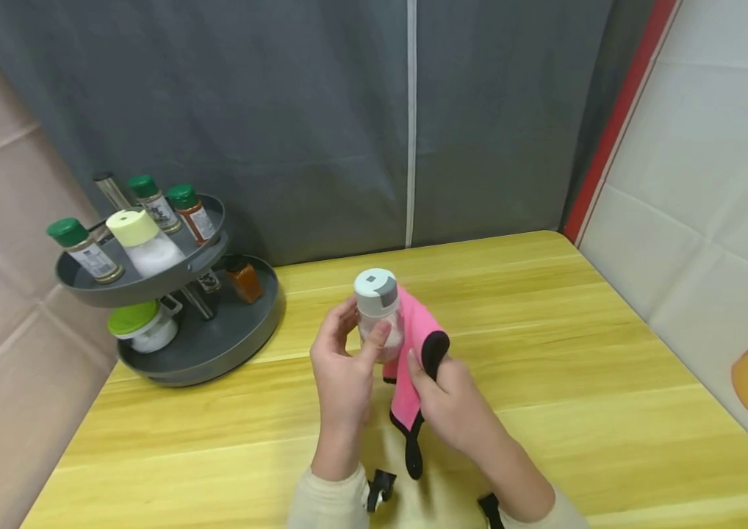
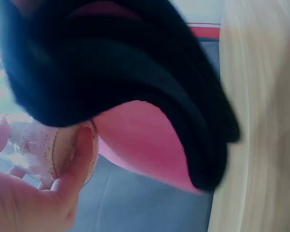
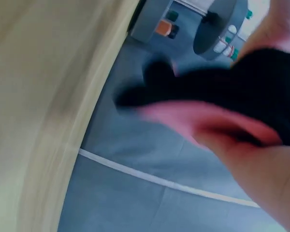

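My left hand (image 1: 342,375) grips a clear seasoning shaker (image 1: 383,339) with a grey-white lid, held up over the table. In the left wrist view, small specks cling around the base of the shaker (image 2: 54,150), and thumb and fingers close round its sides. A pink cleaning cloth (image 1: 416,319) with black edging is pinched in my right hand (image 1: 456,404). The cloth lies against the right side of the shaker, and its black loop hangs down. In the right wrist view the cloth (image 3: 183,113) covers the shaker from sight.
At the left stands a two-tier grey rack (image 1: 261,323). Its upper tier bears green-capped spice bottles (image 1: 92,257) and a yellow-lidded shaker (image 1: 149,246); below are a green-lidded tub (image 1: 142,327) and an orange-brown jar (image 1: 244,281). A grey curtain (image 1: 281,132) backs the wooden table (image 1: 579,353).
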Tool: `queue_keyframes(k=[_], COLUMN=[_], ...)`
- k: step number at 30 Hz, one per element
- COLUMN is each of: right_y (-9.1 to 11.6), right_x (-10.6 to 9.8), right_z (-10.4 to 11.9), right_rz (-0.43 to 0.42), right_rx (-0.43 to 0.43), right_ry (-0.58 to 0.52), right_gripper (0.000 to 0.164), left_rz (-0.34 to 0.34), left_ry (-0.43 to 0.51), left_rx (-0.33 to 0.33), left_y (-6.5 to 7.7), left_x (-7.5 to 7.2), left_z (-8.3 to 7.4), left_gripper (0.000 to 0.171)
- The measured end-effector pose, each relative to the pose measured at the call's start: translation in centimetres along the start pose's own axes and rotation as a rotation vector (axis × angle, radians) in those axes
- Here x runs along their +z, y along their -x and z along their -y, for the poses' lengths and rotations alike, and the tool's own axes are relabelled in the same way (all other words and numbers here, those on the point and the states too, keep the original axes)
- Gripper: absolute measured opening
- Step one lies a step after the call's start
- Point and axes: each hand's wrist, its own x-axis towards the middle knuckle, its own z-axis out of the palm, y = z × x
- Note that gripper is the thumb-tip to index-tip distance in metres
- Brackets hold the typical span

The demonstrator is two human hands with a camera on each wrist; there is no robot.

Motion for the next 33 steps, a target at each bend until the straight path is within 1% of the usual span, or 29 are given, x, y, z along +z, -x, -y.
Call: queue_keyframes(k=[2,3,4,6,8,10,13,15,17,19,20,22,24,27,29,31,33], right_y=[-0.3,-0.5,-0.7,-1.0,-1.2,-1.3,-1.3,-1.2,-1.0,-0.7,-0.6,-0.4,-0.2,-0.1,-0.3,-0.6,-1.0], right_x=[-0.3,-0.3,-0.3,-0.4,-0.4,-0.5,-0.7,-0.6,-0.4,-0.1,0.1,0.2,0.2,-0.2,-0.5,-0.8,-1.1], right_z=[0.4,0.7,1.1,1.8,2.6,3.3,4.0,4.1,3.8,3.2,2.8,2.1,1.4,0.8,0.8,1.1,1.7], right_rz=[0.015,0.013,0.006,-0.013,-0.029,-0.052,-0.099,-0.139,-0.171,-0.189,-0.186,-0.159,-0.104,-0.004,0.042,0.063,0.060], right_rx=[0.092,0.116,0.117,0.084,0.031,-0.049,-0.201,-0.315,-0.393,-0.411,-0.396,-0.315,-0.193,0.018,0.118,0.169,0.153], right_ry=[-0.011,-0.009,-0.008,0.000,0.013,0.000,-0.043,-0.070,-0.070,-0.051,-0.036,0.002,0.020,0.032,0.028,0.035,0.040], right_gripper=[0.026,0.026,0.026,0.025,0.024,0.025,0.033,0.035,0.028,0.016,0.013,0.012,0.016,0.022,0.024,0.025,0.025], left_rz=[0.007,0.010,0.011,0.013,0.008,0.005,0.010,0.018,0.024,0.024,0.023,0.017,0.011,0.002,0.005,0.012,0.028], left_ry=[0.001,-0.003,-0.006,-0.014,-0.024,-0.026,-0.027,-0.025,-0.015,0.000,0.005,0.011,0.011,0.005,0.003,0.000,-0.009], left_rx=[-0.012,-0.020,-0.031,-0.052,-0.069,-0.076,-0.092,-0.103,-0.110,-0.099,-0.090,-0.071,-0.058,-0.053,-0.051,-0.045,-0.042], left_y=[-0.1,-0.1,-0.1,-0.1,-0.1,-0.1,0.0,0.0,0.1,0.0,-0.1,-0.2,-0.4,-0.4,-0.5,-0.5,-0.5], left_x=[0.0,0.0,0.1,0.1,0.1,0.1,0.0,0.0,-0.1,-0.1,-0.1,-0.2,-0.3,-0.5,-0.6,-0.5,-0.4], left_z=[0.1,0.1,0.2,0.3,0.3,0.3,0.3,0.3,0.1,-0.1,-0.1,-0.3,-0.4,-0.4,-0.4,-0.3,-0.1], left_gripper=[0.044,0.043,0.043,0.043,0.042,0.042,0.041,0.041,0.041,0.042,0.042,0.043,0.043,0.043,0.043,0.044,0.043])
